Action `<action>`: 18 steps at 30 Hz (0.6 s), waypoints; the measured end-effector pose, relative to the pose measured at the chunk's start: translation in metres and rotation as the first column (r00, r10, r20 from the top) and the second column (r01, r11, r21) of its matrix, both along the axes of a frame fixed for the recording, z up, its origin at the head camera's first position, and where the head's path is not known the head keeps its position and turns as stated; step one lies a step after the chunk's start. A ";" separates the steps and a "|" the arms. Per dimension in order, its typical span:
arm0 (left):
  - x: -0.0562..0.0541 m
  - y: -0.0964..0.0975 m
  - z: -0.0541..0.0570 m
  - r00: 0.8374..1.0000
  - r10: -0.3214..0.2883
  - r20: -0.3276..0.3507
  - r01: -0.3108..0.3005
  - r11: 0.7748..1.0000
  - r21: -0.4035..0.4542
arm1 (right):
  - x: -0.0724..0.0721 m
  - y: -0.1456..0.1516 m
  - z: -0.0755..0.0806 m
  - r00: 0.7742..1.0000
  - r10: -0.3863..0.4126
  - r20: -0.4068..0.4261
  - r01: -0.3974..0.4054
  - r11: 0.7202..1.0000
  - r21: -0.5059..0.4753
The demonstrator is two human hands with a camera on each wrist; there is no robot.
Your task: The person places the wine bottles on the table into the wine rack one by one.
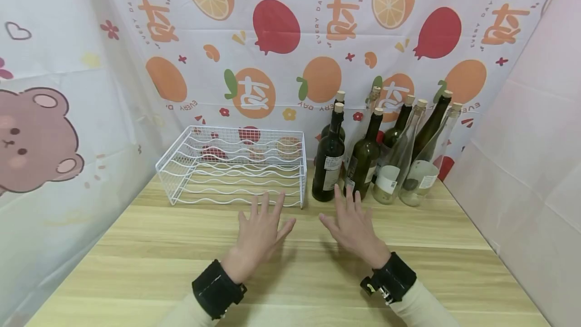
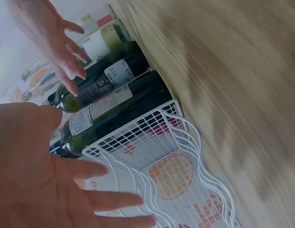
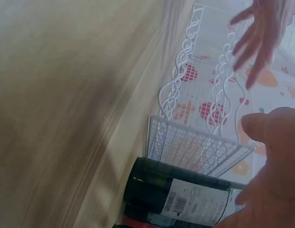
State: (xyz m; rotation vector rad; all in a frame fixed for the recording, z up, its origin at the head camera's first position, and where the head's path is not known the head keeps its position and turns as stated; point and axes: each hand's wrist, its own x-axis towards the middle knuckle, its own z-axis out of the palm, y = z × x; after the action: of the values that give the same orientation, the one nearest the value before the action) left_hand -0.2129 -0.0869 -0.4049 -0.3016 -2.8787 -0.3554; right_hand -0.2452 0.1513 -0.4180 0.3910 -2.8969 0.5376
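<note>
Both hands hover over the wooden table with fingers spread and nothing held. My left hand (image 1: pixel 257 233) is in front of a white wire bottle rack (image 1: pixel 236 181), whose wavy bars run across two levels. No bottles lie in the rack. My right hand (image 1: pixel 354 228) is before a group of corked bottles, nearest a dark green wine bottle (image 1: pixel 329 165) and an olive-green bottle (image 1: pixel 363 160). In the head view its fingertips overlap the olive-green bottle; contact cannot be made out. The left wrist view shows the left palm (image 2: pixel 28 171) apart from the rack.
Clear glass bottles (image 1: pixel 391 178) with pale labels and more dark bottles (image 1: pixel 431 125) stand at the back right, close together. A fruit-print curtain (image 1: pixel 277 79) hangs behind the table (image 1: pixel 281 296). Cloth walls (image 1: pixel 522 165) rise on both sides.
</note>
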 end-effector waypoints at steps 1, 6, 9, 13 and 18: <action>0.000 0.000 0.001 1.000 -0.008 0.016 0.008 1.000 0.006 | -0.003 0.001 0.000 1.000 0.010 -0.016 -0.010 1.000 -0.014; 0.001 -0.003 0.007 0.997 -0.038 0.071 0.036 0.999 0.027 | -0.022 0.004 -0.001 0.996 0.065 -0.061 -0.073 0.987 -0.142; 0.000 -0.004 0.008 0.997 -0.053 0.063 0.050 0.998 0.034 | -0.035 0.006 -0.002 0.998 0.060 -0.034 -0.066 0.968 -0.241; -0.001 -0.005 0.007 0.996 -0.065 0.061 0.064 0.998 0.029 | -0.051 0.007 -0.005 1.000 0.017 -0.001 -0.016 0.951 -0.309; -0.002 -0.005 0.006 0.995 -0.074 0.073 0.072 0.997 0.032 | -0.073 0.008 -0.008 0.999 -0.031 0.028 0.039 0.940 -0.339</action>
State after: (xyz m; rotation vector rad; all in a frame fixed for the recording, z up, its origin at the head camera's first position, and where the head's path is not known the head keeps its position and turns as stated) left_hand -0.2152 -0.0920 -0.3991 -0.3969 -2.9373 -0.4306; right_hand -0.3181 0.1588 -0.4260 0.2819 -2.7477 1.0203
